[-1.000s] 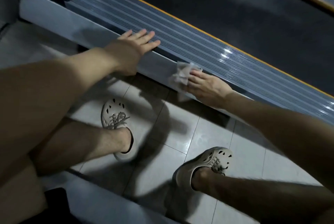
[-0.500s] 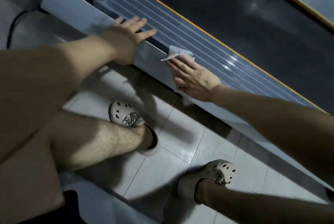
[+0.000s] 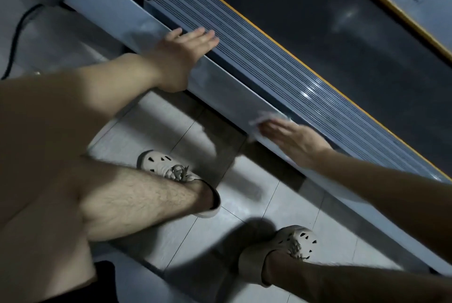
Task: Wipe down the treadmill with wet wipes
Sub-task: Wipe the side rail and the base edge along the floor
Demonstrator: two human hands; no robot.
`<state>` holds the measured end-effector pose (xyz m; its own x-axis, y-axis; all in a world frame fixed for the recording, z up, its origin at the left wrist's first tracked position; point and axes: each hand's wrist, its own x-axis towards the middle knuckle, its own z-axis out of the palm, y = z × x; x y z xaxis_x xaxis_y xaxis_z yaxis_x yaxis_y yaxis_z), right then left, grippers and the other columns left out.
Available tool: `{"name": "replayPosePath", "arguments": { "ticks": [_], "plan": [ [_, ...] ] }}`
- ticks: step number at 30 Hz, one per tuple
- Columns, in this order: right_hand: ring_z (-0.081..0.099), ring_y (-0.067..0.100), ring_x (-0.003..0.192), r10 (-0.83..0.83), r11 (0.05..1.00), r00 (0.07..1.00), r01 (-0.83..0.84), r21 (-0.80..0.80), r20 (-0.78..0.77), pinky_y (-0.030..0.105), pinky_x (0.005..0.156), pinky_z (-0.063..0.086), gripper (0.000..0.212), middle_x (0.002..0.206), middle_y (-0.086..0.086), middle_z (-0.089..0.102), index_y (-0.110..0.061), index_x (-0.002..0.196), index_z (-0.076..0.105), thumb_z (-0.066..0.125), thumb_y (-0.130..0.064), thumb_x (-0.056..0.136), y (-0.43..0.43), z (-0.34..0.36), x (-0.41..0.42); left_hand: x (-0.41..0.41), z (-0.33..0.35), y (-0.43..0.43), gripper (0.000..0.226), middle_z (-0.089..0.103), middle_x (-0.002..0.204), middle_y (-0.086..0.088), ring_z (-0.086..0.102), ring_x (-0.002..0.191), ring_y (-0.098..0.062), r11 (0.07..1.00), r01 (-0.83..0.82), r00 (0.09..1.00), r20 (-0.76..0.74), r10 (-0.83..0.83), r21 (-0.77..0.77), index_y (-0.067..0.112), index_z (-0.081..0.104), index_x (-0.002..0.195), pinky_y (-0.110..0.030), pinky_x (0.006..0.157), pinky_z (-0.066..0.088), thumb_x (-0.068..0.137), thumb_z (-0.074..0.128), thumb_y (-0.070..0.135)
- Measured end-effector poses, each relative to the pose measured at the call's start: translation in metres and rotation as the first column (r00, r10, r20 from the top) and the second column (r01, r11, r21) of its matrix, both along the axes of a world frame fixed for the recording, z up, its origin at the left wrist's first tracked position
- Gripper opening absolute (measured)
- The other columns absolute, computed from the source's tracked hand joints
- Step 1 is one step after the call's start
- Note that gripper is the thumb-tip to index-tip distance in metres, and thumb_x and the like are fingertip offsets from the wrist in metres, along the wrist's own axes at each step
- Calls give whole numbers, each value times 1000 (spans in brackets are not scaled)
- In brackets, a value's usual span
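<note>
The treadmill runs diagonally across the view, with a grey side panel [image 3: 227, 90], a ribbed grey foot rail [image 3: 256, 58] and a dark belt [image 3: 305, 9] edged in yellow. My left hand [image 3: 186, 51] rests flat on the edge of the rail, fingers straight. My right hand [image 3: 291, 142] presses a white wet wipe [image 3: 259, 121] against the side panel with straight fingers. The wipe shows crumpled just beyond the fingertips; the rest lies under the hand.
My two feet in pale perforated clogs [image 3: 168, 170] [image 3: 288, 246] stand on the grey tiled floor [image 3: 244, 205] beside the treadmill. A black cable [image 3: 17, 36] runs down the floor at the far left.
My right hand with the wipe has slid back along the side panel, away from my left hand. The view shifted; my left hand stays on the rail.
</note>
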<state>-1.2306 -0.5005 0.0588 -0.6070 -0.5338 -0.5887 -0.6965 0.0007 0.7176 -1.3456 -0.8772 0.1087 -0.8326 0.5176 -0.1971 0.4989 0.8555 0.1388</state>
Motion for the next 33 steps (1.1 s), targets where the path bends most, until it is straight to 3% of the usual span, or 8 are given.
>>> {"name": "replayPosePath", "arguments": {
  "ticks": [4,9,14,17,20,24,29,33],
  "plan": [
    [-40,44,147,19,977,997,-34,210,72,65,107,-40,83,161,24,-38,-4,165,-15,35,-40,110,-6,-10,-2,13,-5,-13,109,-18,176,-3,-15,163,-21,999,31,996,-87,-34,-32,30,-4,168,-48,132,5,88,66,9],
    [-19,33,162,15,985,994,-34,-172,-111,59,126,-21,73,174,17,-19,-11,168,-9,17,-43,108,-156,-2,-115,27,6,-56,95,-6,178,-4,11,163,-27,973,-168,973,133,190,-161,27,6,170,-44,127,27,96,67,22],
    [-11,41,162,86,964,990,-112,243,114,65,125,-17,65,176,20,-2,-8,168,17,32,-40,113,-88,-16,-46,44,25,-98,60,60,133,-7,61,107,-30,915,-189,957,144,253,-355,18,45,153,-37,79,54,96,61,27],
    [-5,39,163,137,936,972,-191,296,193,61,129,-9,64,176,19,2,-9,168,16,28,-42,114,-83,-13,-53,50,4,-113,58,67,118,-8,65,100,-30,916,-233,947,136,290,-327,17,57,144,-42,82,61,90,60,39],
    [-18,34,162,133,990,991,-133,38,3,60,121,-28,70,176,14,-14,-16,169,0,21,-49,111,-176,-5,-122,43,-12,-119,79,43,163,-8,57,134,-35,951,-273,938,177,297,-146,24,34,162,-48,100,57,91,67,38],
    [-17,34,162,2,968,996,-25,-249,-91,53,127,-20,73,175,19,-10,-13,170,9,29,-46,107,-249,16,-169,36,-15,-124,87,21,174,-2,38,152,-30,930,-368,926,98,365,17,29,21,168,-44,112,48,96,69,34],
    [-17,43,160,120,956,982,-154,251,144,62,124,-20,71,174,24,-13,1,166,-3,25,-38,114,-151,-22,-89,28,-22,-133,88,16,176,-2,30,157,-28,892,-439,894,150,421,110,29,21,169,-42,117,44,96,70,32],
    [-23,39,160,148,988,988,-146,58,-32,65,121,-25,71,175,14,-16,-14,168,-4,24,-46,111,-231,-17,-158,23,-20,-132,86,21,174,-3,35,154,-29,888,-436,897,150,415,145,27,26,167,-45,118,43,94,70,35]
  ]
}}
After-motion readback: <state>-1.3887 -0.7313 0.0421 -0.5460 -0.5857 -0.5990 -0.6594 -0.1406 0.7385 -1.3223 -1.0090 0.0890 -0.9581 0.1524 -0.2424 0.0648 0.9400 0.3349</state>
